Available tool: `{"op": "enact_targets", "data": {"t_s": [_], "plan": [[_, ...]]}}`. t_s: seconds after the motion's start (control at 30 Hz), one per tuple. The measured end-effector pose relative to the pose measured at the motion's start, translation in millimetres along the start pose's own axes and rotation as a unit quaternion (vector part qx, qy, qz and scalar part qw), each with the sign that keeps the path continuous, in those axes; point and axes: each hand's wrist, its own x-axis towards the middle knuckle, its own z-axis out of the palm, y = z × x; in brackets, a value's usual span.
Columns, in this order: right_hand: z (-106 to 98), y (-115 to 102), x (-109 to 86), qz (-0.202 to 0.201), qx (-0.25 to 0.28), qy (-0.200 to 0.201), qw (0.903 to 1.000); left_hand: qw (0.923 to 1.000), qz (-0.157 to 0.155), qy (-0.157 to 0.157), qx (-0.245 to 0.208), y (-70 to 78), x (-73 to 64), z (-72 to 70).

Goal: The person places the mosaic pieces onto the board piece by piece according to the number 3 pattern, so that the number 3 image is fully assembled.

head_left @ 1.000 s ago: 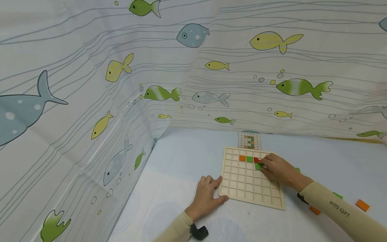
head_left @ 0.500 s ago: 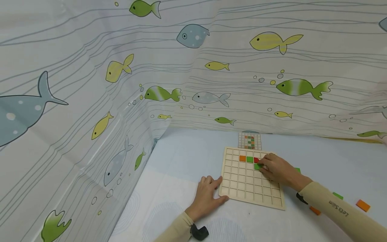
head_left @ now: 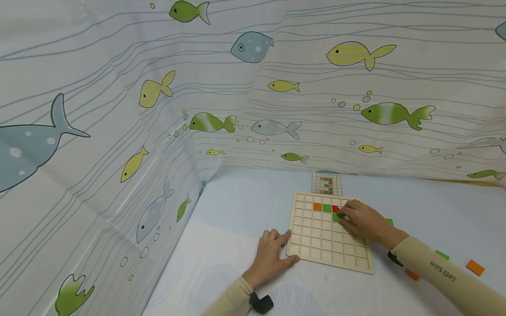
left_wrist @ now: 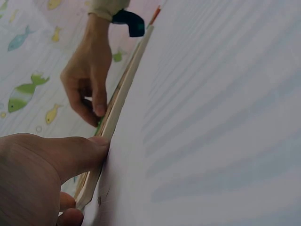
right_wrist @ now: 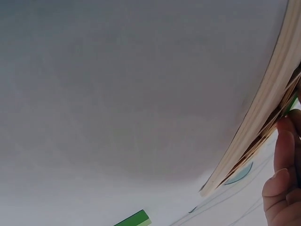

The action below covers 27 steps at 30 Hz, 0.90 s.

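My left hand holds the near left corner of a wooden grid board. Its thumb lies against the front edge, and its fingers are at the left side. My right hand is over the upper right of the board, pinching a green tile at a cell; fingertips partly cover it. Directly above that tile lies a red piece, partly hidden by the hand. An orange tile and another green tile sit left of the red piece in the same row.
Behind the board lies a small pattern card with a coloured grid. Loose orange and green tiles lie right of the board, around the right forearm. A fish-printed sheet rises behind and at the left.
The green tile and the right fingertips have shifted very slightly left over the second, settling beneath the red piece. My left hand stays at the board's corner.
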Motion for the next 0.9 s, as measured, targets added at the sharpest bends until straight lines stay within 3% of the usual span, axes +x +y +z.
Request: {"op": "enact_targets", "data": {"t_s": [0.2, 0.4, 0.7, 0.9], "plan": [[-2.3, 3.4, -3.0, -0.001, -0.001, 0.008, 1.0000, 1.0000, -0.001, -0.001, 0.000, -0.6, 0.4, 0.5], [-16.6, 14.5, -12.7, 0.035, -0.005, 0.014, 0.9993, 1.0000, -0.001, -0.001, -0.008, -1.0, 0.0, 1.3], [-48.4, 38.2, -41.3, 0.098, -0.015, -0.026, 0.9947, 1.0000, -0.001, 0.001, -0.008, 0.7, -0.9, 0.8], [-59.2, 50.3, -61.1, 0.136, -0.008, -0.058, 0.9890, 1.0000, 0.000, 0.001, -0.007, -1.2, -0.3, 1.4]]}}
